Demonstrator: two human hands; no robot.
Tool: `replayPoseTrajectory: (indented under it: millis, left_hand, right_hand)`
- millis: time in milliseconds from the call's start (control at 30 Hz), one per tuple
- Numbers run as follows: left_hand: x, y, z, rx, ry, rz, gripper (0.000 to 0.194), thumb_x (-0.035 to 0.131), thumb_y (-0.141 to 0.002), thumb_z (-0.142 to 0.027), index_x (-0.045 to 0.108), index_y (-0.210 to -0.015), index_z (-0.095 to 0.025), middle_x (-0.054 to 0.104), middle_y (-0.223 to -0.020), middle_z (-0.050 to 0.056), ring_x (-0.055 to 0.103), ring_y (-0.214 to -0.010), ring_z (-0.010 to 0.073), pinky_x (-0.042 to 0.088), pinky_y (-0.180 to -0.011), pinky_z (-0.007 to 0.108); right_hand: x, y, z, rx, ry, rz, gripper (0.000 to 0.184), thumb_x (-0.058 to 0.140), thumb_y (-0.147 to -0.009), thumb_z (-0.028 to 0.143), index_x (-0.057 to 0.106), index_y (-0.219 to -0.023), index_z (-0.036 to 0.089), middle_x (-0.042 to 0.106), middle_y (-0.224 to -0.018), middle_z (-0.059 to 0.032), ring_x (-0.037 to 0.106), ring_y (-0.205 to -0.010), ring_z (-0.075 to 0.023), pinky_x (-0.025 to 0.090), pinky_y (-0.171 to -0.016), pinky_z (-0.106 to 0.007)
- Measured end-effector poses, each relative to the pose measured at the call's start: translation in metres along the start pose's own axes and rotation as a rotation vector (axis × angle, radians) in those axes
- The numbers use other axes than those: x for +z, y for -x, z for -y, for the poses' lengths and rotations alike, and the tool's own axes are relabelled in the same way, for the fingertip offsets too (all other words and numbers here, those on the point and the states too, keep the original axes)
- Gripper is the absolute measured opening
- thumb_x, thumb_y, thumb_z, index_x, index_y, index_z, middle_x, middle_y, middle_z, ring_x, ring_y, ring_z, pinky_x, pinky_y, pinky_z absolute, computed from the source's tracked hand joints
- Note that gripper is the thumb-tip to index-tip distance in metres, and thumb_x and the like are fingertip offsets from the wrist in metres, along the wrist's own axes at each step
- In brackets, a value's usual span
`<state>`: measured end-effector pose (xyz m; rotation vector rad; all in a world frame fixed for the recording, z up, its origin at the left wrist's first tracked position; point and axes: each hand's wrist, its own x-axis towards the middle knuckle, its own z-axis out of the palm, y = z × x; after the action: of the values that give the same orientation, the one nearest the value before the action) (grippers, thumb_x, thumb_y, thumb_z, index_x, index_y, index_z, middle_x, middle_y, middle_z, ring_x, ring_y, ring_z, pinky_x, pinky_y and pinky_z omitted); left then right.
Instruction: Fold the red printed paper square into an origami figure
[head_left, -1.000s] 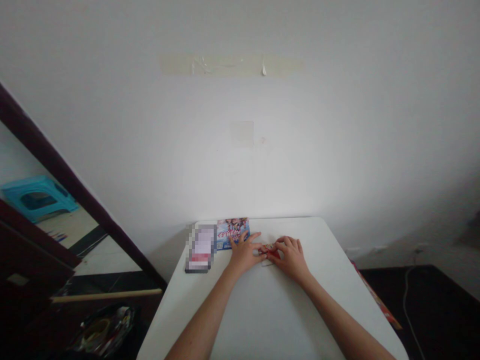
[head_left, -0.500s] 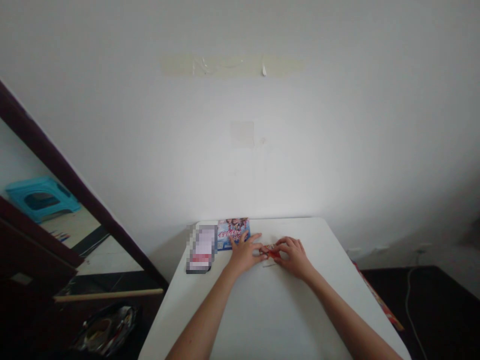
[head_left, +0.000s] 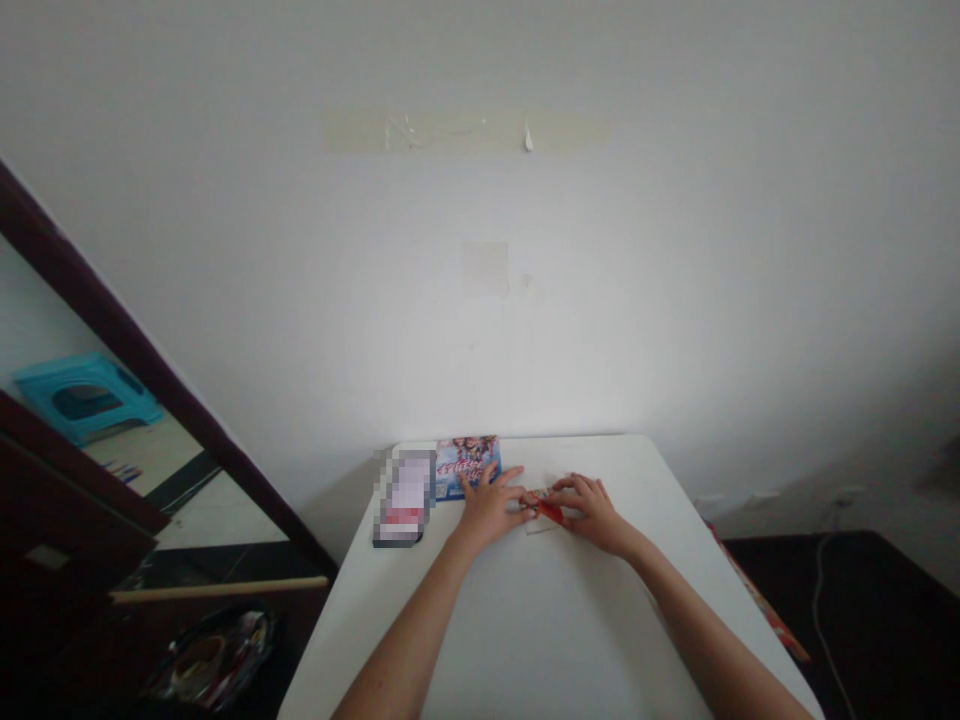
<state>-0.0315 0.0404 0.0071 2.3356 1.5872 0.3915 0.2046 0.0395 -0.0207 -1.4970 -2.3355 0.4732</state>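
Observation:
A small red patterned piece of paper, which looks folded, lies on the white table between my hands. My left hand holds its left end with thumb and index finger, the other fingers spread toward a blue printed booklet. From the right, my right hand grips the paper, fingers bent over its upper edge and thumb at its lower right. The fingers partly hide the paper. Below it shows the thin edge of a pale or clear sheet.
A phone, its screen blurred out, rests at the left of the white table, whose back edge meets the wall. A bag of things and a wooden stick are at lower left. A blue stool appears in a mirror.
My right thumb and fingers have shifted slightly on the paper, and more of its red surface shows. My left hand stays in place. The view has drifted slightly.

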Motion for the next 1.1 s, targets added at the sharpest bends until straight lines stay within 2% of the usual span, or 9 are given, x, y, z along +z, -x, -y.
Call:
replayPoseTrajectory:
  millis: [100, 333, 433, 567, 700, 900, 1100]
  left_hand:
    - [0.001, 0.001, -0.001, -0.009, 0.000, -0.007, 0.022, 0.068, -0.081, -0.052, 0.072, -0.101, -0.043, 0.044, -0.152, -0.010, 0.021, -0.145, 0.0390, -0.008, -0.106, 0.080]
    - [0.006, 0.006, -0.008, -0.014, 0.001, -0.087, 0.017, 0.068, -0.082, -0.048, 0.073, -0.098, -0.042, 0.051, -0.146, -0.010, 0.021, -0.145, 0.0377, -0.011, -0.106, 0.080]
    - [0.007, 0.007, -0.013, -0.024, -0.003, -0.121, 0.016, 0.068, -0.082, -0.047, 0.073, -0.095, -0.039, 0.054, -0.144, -0.008, 0.024, -0.143, 0.0382, -0.009, -0.105, 0.081]
    - [0.008, 0.006, -0.018, -0.043, -0.016, -0.121, 0.022, 0.069, -0.079, -0.053, 0.073, -0.092, -0.036, 0.053, -0.144, -0.007, 0.026, -0.141, 0.0380, -0.009, -0.106, 0.080]
    - [0.010, 0.006, -0.018, -0.050, -0.010, -0.125, 0.026, 0.069, -0.078, -0.056, 0.072, -0.092, -0.035, 0.053, -0.144, -0.007, 0.027, -0.141, 0.0374, -0.008, -0.106, 0.080]
    - [0.013, 0.003, -0.015, -0.054, 0.019, -0.111, 0.027, 0.070, -0.078, -0.057, 0.071, -0.094, -0.035, 0.052, -0.146, -0.006, 0.026, -0.142, 0.0382, -0.006, -0.105, 0.082]
    - [0.012, -0.002, -0.014, -0.094, 0.042, -0.057, 0.028, 0.074, -0.074, -0.053, 0.071, -0.095, -0.036, 0.046, -0.150, -0.005, 0.021, -0.145, 0.0420, -0.004, -0.104, 0.083]
  right_hand:
    - [0.000, 0.001, -0.001, 0.004, 0.007, 0.003, 0.054, 0.061, -0.080, 0.023, 0.058, -0.125, 0.051, 0.055, -0.136, 0.0020, 0.039, -0.136, -0.0282, 0.020, -0.113, -0.062]
    - [0.001, 0.001, -0.004, -0.023, 0.006, 0.015, 0.063, 0.056, -0.077, 0.015, 0.054, -0.129, 0.052, 0.053, -0.140, 0.0049, 0.033, -0.140, -0.0264, 0.020, -0.115, -0.057]
    - [0.001, 0.001, -0.003, -0.022, -0.006, -0.011, 0.051, 0.053, -0.084, 0.021, 0.059, -0.125, 0.050, 0.056, -0.136, 0.0049, 0.037, -0.138, -0.0245, 0.024, -0.115, -0.052]
    - [0.005, 0.001, 0.004, -0.011, -0.021, -0.104, 0.029, 0.055, -0.089, 0.044, 0.066, -0.116, 0.048, 0.060, -0.129, 0.0028, 0.042, -0.134, -0.0249, 0.026, -0.115, -0.053]
    - [0.008, 0.002, 0.011, 0.019, -0.007, -0.150, 0.029, 0.058, -0.088, 0.049, 0.066, -0.116, 0.045, 0.060, -0.129, 0.0004, 0.042, -0.133, -0.0260, 0.020, -0.115, -0.057]
    - [0.007, 0.002, 0.016, 0.022, 0.017, -0.165, 0.029, 0.062, -0.086, 0.047, 0.067, -0.114, 0.042, 0.061, -0.126, 0.0001, 0.047, -0.127, -0.0236, 0.027, -0.112, -0.051]
    - [0.006, 0.002, 0.016, 0.039, -0.015, -0.172, 0.028, 0.063, -0.085, 0.045, 0.067, -0.113, 0.042, 0.060, -0.126, -0.0003, 0.047, -0.127, -0.0250, 0.021, -0.114, -0.055]
